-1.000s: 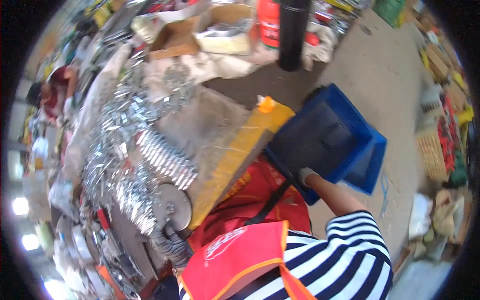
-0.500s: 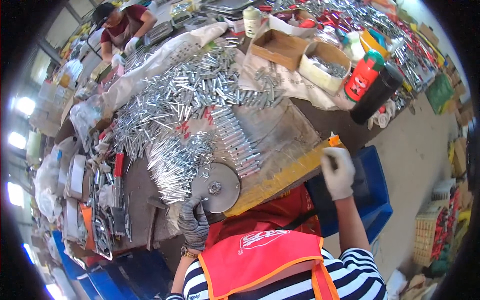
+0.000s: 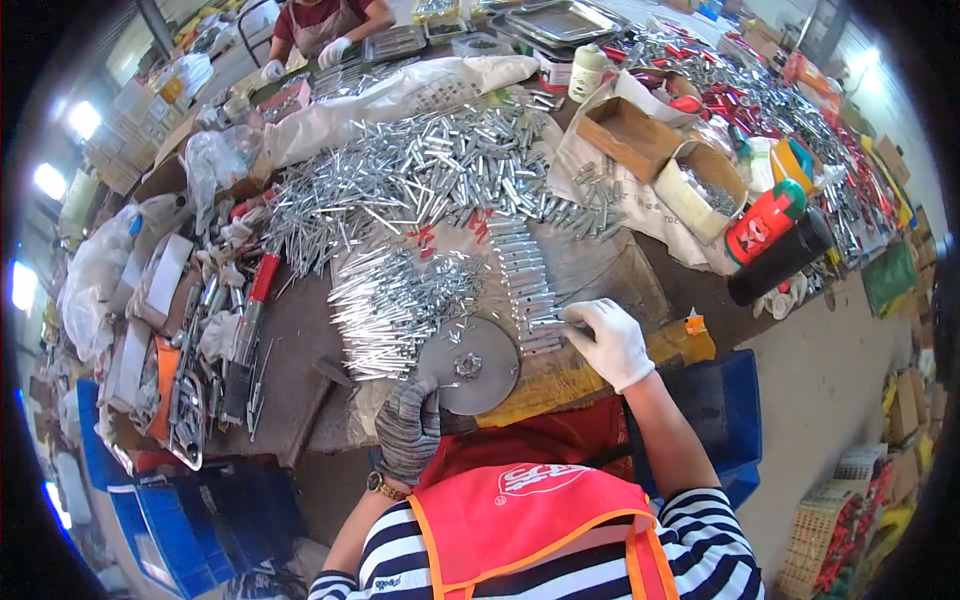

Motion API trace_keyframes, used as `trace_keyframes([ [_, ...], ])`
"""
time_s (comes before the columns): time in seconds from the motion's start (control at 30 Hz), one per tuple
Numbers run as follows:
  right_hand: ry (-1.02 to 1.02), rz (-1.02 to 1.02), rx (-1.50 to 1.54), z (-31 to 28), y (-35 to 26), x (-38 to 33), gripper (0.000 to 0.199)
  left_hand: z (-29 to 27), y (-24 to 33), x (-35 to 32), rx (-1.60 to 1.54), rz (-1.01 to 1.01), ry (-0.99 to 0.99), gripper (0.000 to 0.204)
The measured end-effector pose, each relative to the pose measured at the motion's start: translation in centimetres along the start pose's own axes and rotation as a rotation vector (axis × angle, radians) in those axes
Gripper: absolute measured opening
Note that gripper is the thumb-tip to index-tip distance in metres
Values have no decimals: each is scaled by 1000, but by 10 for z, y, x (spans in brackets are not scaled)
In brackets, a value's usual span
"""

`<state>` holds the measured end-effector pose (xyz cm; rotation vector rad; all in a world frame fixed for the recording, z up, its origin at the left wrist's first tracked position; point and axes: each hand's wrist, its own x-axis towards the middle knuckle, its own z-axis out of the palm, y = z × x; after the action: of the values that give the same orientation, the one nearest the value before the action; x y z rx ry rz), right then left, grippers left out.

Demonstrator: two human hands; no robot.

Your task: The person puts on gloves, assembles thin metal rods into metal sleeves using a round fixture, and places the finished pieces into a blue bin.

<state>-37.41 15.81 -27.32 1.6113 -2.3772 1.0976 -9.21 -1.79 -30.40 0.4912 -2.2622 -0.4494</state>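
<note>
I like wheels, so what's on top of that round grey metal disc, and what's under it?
On the round grey metal disc sits a knobbly metal hub, with what look like small silvery pins near the far edge. What's under the disc is covered.

Workshop interior, wide fisheye view.
A brown worktable (image 3: 300, 330) stands on a pale grey floor (image 3: 800, 390); bright light patches (image 3: 48, 181) line the left side, near stacked cartons (image 3: 140, 115).

The person's left forearm (image 3: 352, 530) slants up to a gloved left hand (image 3: 408, 435), fingertips drawn together. The right forearm (image 3: 672, 432) reaches farther forward, the gloved right hand (image 3: 612, 348) turned inward, fingers bent leftward.
</note>
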Motion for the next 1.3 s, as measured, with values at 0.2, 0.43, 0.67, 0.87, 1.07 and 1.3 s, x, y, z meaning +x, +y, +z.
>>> trace_keyframes([
  [0.2,64,9,86,-18,-24,-11,13,-6,0,6,-120,-45,-68,22],
  [0.43,1,-101,277,17,-76,-32,20,-28,14,16,-20,-109,-222,17],
  [0.67,-94,-98,231,37,-80,-27,18,-42,23,24,45,-152,-348,19],
  [0.87,-109,-118,191,37,-90,-19,18,-40,20,27,30,-215,-406,19],
  [1.07,-111,-83,226,52,-94,-19,20,-38,20,25,58,-179,-408,19],
  [1.3,-124,-125,197,54,-94,-18,23,-40,17,25,23,-208,-431,19],
])
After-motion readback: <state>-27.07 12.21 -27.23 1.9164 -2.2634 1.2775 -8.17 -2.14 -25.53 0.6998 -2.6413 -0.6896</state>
